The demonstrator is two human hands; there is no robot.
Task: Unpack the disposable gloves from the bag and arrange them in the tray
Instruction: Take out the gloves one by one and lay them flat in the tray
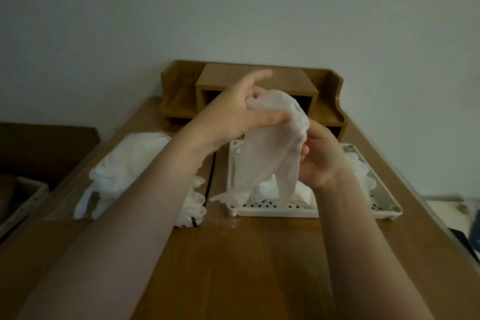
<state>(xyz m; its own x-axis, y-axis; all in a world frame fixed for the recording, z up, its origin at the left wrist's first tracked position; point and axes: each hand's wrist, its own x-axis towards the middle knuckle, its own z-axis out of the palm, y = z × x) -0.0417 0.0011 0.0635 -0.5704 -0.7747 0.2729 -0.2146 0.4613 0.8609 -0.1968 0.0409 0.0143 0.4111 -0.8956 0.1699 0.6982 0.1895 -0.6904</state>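
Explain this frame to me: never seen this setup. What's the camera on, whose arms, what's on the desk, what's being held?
There is no robot here. One wide-angle camera sits on a person's head, looking forward and down, so both bare arms reach in from the bottom. The left hand and right hand together hold up one thin translucent glove, its fingers hanging down. Below it on the wooden desk sits a white perforated tray with some gloves already in it. To the left lies the bag of gloves. A wooden organizer stands at the back against the wall.
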